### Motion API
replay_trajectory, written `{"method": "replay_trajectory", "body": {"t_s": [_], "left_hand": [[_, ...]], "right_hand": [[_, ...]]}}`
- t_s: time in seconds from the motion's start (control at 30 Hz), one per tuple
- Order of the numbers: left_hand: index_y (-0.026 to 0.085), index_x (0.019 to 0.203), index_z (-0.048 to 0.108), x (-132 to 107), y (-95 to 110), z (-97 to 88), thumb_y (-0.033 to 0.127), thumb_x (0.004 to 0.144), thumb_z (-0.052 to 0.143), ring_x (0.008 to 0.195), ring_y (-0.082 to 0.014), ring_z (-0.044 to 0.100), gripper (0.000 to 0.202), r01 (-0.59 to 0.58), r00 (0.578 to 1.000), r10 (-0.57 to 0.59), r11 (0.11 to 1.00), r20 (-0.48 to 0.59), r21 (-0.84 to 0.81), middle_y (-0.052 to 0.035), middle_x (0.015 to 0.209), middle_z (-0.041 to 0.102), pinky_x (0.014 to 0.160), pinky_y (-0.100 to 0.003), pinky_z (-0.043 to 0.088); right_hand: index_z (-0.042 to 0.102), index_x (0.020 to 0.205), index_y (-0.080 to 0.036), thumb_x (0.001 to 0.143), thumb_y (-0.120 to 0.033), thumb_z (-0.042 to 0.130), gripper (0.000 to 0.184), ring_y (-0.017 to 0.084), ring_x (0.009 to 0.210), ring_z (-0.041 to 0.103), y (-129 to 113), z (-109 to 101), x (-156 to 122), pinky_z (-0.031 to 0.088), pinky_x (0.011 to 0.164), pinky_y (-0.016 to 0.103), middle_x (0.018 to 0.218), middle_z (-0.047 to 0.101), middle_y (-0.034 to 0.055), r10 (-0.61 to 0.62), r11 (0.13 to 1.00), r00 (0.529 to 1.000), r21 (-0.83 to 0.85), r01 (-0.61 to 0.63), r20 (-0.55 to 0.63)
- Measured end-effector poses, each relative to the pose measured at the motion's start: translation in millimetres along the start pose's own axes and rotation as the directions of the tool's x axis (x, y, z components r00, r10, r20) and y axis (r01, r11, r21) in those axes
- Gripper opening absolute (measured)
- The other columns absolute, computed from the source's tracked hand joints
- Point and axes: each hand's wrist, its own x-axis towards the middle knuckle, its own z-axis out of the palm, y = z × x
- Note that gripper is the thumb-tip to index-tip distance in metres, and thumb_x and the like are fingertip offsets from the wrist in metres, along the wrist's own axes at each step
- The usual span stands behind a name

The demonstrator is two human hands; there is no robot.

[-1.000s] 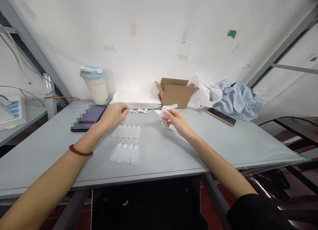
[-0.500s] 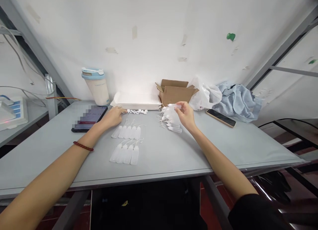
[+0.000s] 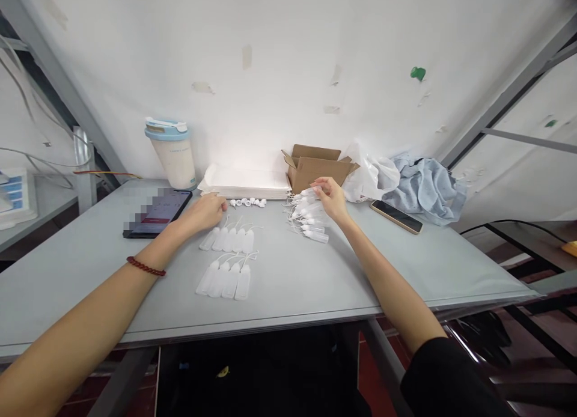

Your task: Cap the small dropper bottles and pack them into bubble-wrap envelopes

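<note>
My left hand (image 3: 208, 210) rests on the table with its fingers curled together, just left of a row of small white caps (image 3: 247, 202). Whatever its fingertips hold, if anything, is hidden. Over a pile of translucent squeeze bottles (image 3: 313, 213) with thin white cords hovers my right hand (image 3: 331, 197). Its thumb and forefinger are apart at the pile's back edge, and I see nothing held between them. Two rows of similar flat bottles lie between my arms: a farther row (image 3: 229, 240) and a nearer row (image 3: 224, 280), their corded tips pointing away from me.
Along the wall stand a lidded cup (image 3: 174, 158), a white stack (image 3: 246, 182), an open cardboard box (image 3: 318, 167), a plastic bag (image 3: 372, 173) and a light-blue cloth (image 3: 428, 188). One phone (image 3: 396, 217) lies at right, a larger dark device (image 3: 160, 214) at left.
My right hand has shifted slightly up and left, and the translucent bottle at its fingertips no longer shows there. My left hand stays beside the caps. The view has turned a little.
</note>
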Motion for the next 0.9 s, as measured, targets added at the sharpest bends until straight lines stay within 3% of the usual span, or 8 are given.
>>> {"method": "replay_trajectory", "body": {"t_s": [0.2, 0.33, 0.6, 0.77, 0.9], "left_hand": [[0.018, 0.078, 0.061, -1, 0, -0.3, 0.016, 0.068, 0.039, 0.087, -0.0246, 0.061, 0.025, -0.006, 1.000, 0.007, 1.000, 0.006, -0.026, -0.0109, 0.088, 0.065, 0.073, -0.031, 0.046], [0.018, 0.078, 0.060, -3, 3, -2.2, 0.019, 0.071, 0.038, 0.086, -0.0252, 0.061, 0.023, -0.011, 1.000, 0.011, 1.000, 0.004, -0.008, -0.0109, 0.086, 0.064, 0.074, -0.032, 0.046], [0.018, 0.078, 0.059, -3, 4, -2.3, 0.023, 0.074, 0.039, 0.085, -0.0261, 0.060, 0.021, -0.015, 1.000, 0.015, 1.000, 0.009, -0.004, -0.0117, 0.085, 0.062, 0.073, -0.034, 0.046], [0.018, 0.075, 0.059, -3, 4, -2.8, 0.025, 0.073, 0.040, 0.083, -0.0263, 0.060, 0.020, -0.018, 1.000, 0.018, 1.000, -0.002, -0.022, -0.0111, 0.083, 0.063, 0.072, -0.034, 0.045], [0.018, 0.072, 0.058, -4, 7, -4.9, 0.024, 0.074, 0.040, 0.082, -0.0253, 0.060, 0.020, -0.010, 1.000, 0.010, 1.000, 0.000, -0.004, -0.0107, 0.081, 0.064, 0.072, -0.032, 0.045]], "right_hand": [[0.054, 0.107, -0.019, 0.079, -0.022, 0.048, 0.029, 0.022, 0.110, 0.059, 8, -5, 1, 0.044, 0.093, 0.041, 0.113, 0.065, 0.0106, 0.023, 0.999, 1.000, 0.028, -0.024, 0.019], [0.056, 0.109, -0.017, 0.078, -0.016, 0.044, 0.033, 0.020, 0.111, 0.059, 9, -3, 1, 0.043, 0.099, 0.041, 0.117, 0.063, 0.0107, 0.015, 0.997, 0.999, 0.081, -0.019, 0.043], [0.063, 0.104, -0.018, 0.084, -0.019, 0.041, 0.030, 0.023, 0.105, 0.061, 5, -4, -1, 0.045, 0.093, 0.042, 0.110, 0.067, 0.0088, -0.025, 0.987, 0.998, -0.155, 0.033, 0.053], [0.060, 0.102, -0.016, 0.085, -0.022, 0.041, 0.026, 0.021, 0.101, 0.062, -13, -6, -11, 0.046, 0.089, 0.038, 0.107, 0.066, 0.0106, -0.013, 0.998, 1.000, -0.067, 0.014, 0.013], [0.060, 0.094, -0.018, 0.083, -0.026, 0.049, 0.018, 0.018, 0.085, 0.062, -47, 0, -34, 0.047, 0.079, 0.034, 0.094, 0.068, 0.0069, -0.046, 0.997, 0.997, -0.059, 0.049, 0.060]]}}
